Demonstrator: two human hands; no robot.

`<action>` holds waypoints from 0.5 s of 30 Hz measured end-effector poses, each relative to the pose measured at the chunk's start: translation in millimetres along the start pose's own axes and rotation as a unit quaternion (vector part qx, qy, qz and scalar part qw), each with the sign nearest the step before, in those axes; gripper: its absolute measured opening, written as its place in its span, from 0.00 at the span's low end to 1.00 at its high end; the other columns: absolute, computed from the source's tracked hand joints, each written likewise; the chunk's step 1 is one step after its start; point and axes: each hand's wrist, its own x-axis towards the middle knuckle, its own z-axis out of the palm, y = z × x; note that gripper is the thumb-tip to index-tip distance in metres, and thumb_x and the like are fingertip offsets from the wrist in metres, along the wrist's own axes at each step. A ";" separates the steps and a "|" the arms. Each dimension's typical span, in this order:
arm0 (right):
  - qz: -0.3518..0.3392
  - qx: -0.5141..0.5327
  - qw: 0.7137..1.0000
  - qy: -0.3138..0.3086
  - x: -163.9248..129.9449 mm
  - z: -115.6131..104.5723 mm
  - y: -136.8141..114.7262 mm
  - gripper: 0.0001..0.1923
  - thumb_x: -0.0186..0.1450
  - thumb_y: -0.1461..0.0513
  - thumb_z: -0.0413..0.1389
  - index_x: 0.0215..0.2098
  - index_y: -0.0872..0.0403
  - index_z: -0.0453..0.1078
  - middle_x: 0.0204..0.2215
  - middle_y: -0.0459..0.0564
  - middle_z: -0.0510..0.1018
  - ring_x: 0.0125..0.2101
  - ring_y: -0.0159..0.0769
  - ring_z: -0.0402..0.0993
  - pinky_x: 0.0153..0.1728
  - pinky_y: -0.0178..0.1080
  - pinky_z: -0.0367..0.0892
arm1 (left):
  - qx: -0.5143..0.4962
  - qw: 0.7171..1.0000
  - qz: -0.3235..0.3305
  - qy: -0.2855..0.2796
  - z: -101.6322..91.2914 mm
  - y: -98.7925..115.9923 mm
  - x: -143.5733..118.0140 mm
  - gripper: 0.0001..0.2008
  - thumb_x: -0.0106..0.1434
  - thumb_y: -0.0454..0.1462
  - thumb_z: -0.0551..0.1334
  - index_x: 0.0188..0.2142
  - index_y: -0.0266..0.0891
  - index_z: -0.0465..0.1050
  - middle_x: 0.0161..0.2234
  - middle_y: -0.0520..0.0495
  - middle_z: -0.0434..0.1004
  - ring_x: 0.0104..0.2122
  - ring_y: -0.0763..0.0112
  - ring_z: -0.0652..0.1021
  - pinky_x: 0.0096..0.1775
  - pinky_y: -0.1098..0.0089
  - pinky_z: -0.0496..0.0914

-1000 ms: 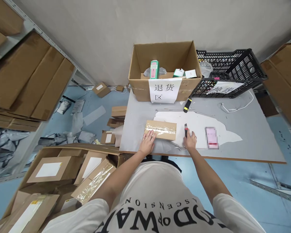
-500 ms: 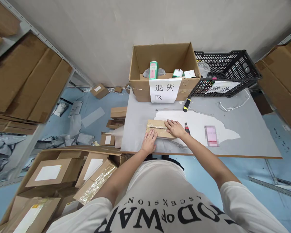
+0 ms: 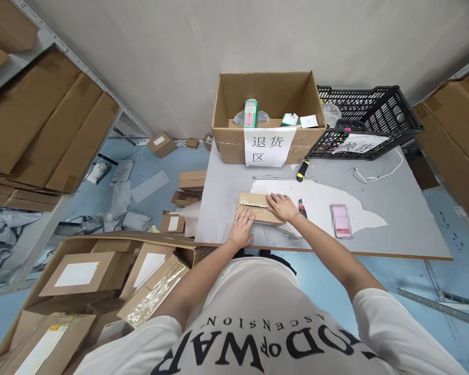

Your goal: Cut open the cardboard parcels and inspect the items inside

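I saw the open brown cardboard box [image 3: 268, 112] at the desk's [image 3: 398, 208] far edge holding a green-and-pink carton [image 3: 250, 113] and small white packets; the black plastic crate [image 3: 369, 117] beside it held a clear bag. The flat brown taped parcel [image 3: 258, 207] lay near the front edge. My left hand [image 3: 242, 229] rested flat and spread on its near corner; my right hand [image 3: 283, 206] lay flat, fingers open, on its right end, gripping nothing. A second earlier, that right hand had been at the red-and-black utility knife [image 3: 302, 208]; now the knife lay free just beside it. The parcel had not moved.
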 end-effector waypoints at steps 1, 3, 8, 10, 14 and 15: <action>-0.003 -0.010 1.000 0.000 0.9 0.9 -1.7 0.27 0.69 0.55 0.38 0.62 0.60 0.53 0.58 0.65 0.62 0.52 0.52 0.61 0.50 0.51 0.56 | -0.001 1.000 0.000 -0.002 0.0 -0.2 0.0 0.41 0.52 0.40 0.60 0.64 0.36 0.47 0.66 0.39 0.42 0.65 0.55 0.45 0.62 0.54 0.43; -0.013 -0.025 1.000 -0.003 3.0 1.5 -3.1 0.25 0.69 0.59 0.38 0.62 0.63 0.53 0.58 0.69 0.61 0.53 0.53 0.60 0.51 0.53 0.56 | -0.001 1.000 0.003 -0.004 -0.1 -0.6 0.0 0.41 0.52 0.40 0.60 0.64 0.36 0.47 0.66 0.38 0.42 0.65 0.55 0.45 0.62 0.54 0.42; -0.043 -0.011 0.998 -0.040 10.7 -7.5 6.1 0.22 0.67 0.68 0.38 0.57 0.63 0.57 0.55 0.68 0.65 0.51 0.48 0.65 0.47 0.46 0.63 | -0.001 1.000 0.002 -0.006 -0.5 -1.7 0.0 0.43 0.52 0.41 0.61 0.64 0.35 0.46 0.66 0.36 0.42 0.65 0.53 0.45 0.61 0.52 0.43; -0.044 -0.005 0.997 -0.058 13.9 -13.3 11.2 0.20 0.67 0.68 0.37 0.54 0.61 0.60 0.52 0.66 0.68 0.49 0.46 0.68 0.44 0.44 0.65 | -0.003 1.000 0.000 -0.003 -0.8 -2.1 0.1 0.43 0.51 0.41 0.62 0.64 0.35 0.46 0.66 0.36 0.43 0.65 0.53 0.46 0.61 0.52 0.43; -0.050 -0.010 0.995 -0.088 19.2 -23.2 17.8 0.17 0.68 0.67 0.37 0.51 0.60 0.60 0.47 0.65 0.71 0.44 0.46 0.72 0.39 0.42 0.67 | -0.007 1.000 0.004 -0.003 -1.4 -3.4 -0.3 0.43 0.51 0.41 0.62 0.64 0.35 0.46 0.66 0.36 0.43 0.65 0.53 0.46 0.61 0.52 0.44; -0.052 -0.012 0.994 -0.096 20.6 -25.4 19.3 0.17 0.68 0.67 0.37 0.50 0.60 0.60 0.46 0.65 0.72 0.43 0.45 0.73 0.38 0.42 0.67 | -0.006 1.000 0.005 -0.005 -1.5 -4.0 -0.5 0.44 0.51 0.41 0.62 0.64 0.35 0.45 0.66 0.36 0.43 0.65 0.53 0.46 0.61 0.52 0.44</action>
